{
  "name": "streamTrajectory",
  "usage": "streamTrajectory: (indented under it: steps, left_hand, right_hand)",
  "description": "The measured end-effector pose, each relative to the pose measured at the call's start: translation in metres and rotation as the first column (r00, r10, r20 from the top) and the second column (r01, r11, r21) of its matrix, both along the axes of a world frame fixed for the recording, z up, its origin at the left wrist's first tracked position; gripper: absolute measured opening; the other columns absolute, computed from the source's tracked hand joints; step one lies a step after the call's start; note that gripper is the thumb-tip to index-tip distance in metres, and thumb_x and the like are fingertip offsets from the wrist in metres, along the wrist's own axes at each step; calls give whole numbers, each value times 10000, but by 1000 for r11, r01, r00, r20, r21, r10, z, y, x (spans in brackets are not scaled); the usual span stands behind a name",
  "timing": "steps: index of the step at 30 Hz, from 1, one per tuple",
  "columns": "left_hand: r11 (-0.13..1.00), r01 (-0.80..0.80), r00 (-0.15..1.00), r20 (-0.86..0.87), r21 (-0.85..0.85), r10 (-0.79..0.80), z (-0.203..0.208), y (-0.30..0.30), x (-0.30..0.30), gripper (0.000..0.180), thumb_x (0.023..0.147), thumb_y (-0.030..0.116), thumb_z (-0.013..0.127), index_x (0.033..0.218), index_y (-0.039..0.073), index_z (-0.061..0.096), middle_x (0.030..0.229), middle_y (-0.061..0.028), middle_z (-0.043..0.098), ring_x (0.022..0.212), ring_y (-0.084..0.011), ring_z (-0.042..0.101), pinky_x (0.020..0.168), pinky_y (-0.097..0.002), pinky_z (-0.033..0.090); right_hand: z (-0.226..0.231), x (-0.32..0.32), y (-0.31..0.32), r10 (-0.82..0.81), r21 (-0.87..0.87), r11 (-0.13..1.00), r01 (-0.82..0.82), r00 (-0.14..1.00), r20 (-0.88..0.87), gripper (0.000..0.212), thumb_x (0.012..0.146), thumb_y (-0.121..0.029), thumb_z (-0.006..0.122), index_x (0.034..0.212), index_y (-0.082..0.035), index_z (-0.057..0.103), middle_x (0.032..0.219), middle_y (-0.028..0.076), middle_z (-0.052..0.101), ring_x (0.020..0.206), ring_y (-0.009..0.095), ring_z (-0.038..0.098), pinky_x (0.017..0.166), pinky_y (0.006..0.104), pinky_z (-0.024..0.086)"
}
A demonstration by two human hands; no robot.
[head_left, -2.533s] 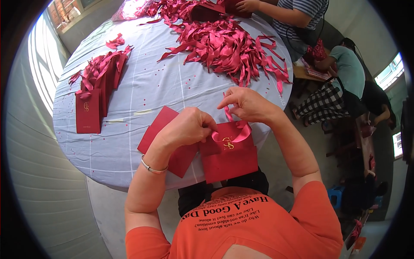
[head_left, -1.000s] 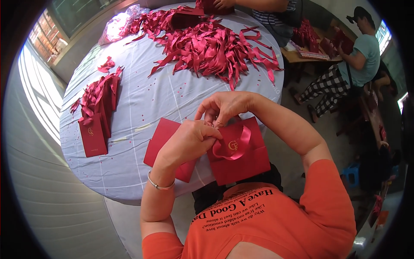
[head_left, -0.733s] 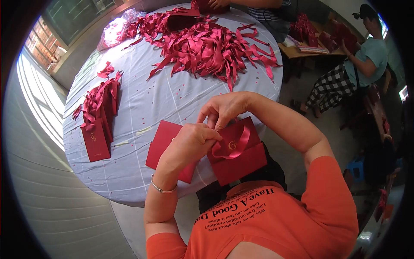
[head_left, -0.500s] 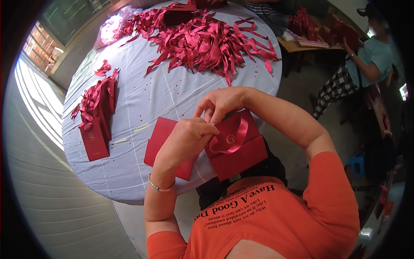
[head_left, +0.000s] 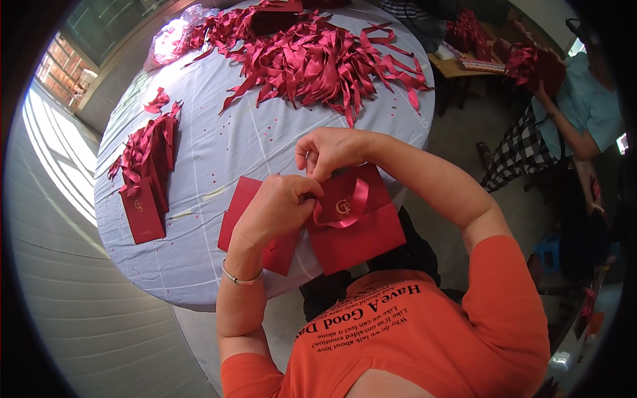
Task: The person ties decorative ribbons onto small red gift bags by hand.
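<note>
A dark red gift bag (head_left: 358,242) lies flat at the near edge of the table, with a gold mark on its front. From it curves a loop of red satin ribbon (head_left: 359,199), one end of which runs up to my left hand (head_left: 282,202), closed in a pinch on it. My right hand (head_left: 330,151) comes across from the right, thumb and finger pressed together just above the left fingertips. Whatever the right fingers pinch is too hidden to make out. Another red bag (head_left: 237,205) lies partly under my left hand and wrist.
A large heap of red ribbons (head_left: 325,63) covers the far side of the round, cloth-covered table (head_left: 199,265). Several ribboned bags (head_left: 142,215) lie overlapped at the left, with a clear plastic bag (head_left: 174,43) behind. A person (head_left: 584,106) holds red items at a wooden table (head_left: 458,66).
My hands have shifted slightly left and up, the right one rising a little from the left fingertips. The ribbon loop has narrowed. The person at the right has moved, lifting a red bunch.
</note>
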State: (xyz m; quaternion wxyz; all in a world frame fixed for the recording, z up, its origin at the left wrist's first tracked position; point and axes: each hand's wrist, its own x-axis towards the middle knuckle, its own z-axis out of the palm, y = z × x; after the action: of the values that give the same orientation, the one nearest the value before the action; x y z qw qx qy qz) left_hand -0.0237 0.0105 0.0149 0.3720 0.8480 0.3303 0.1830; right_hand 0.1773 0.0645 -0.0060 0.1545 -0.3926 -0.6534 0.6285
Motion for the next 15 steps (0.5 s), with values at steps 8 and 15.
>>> streamTrajectory:
  steps: [8, 15]
  left_hand:
    - [985, 11, 1000, -17, -172, -15, 1, 0, 1, 144, 758, 2, 692, 902, 13, 679, 712, -65, 688, 642, -106, 636, 601, -256, 500]
    - [1000, -20, 998, -57, -15, 20, -1, 3, 4, 145, 757, 36, 718, 875, -1, 643, 704, -95, 674, 624, -157, 638, 596, -285, 496]
  right_hand:
    - [-14, 18, 21, -451, 702, 656, 278, 890, 69, 253, 671, -22, 660, 913, -19, 586, 781, 76, 686, 731, 154, 666, 689, 304, 530]
    - [-31, 38, 9, -529, 703, 516, 490, 827, -188, 237, 781, -123, 760, 972, -39, 646, 747, 11, 638, 701, 85, 606, 655, 248, 502]
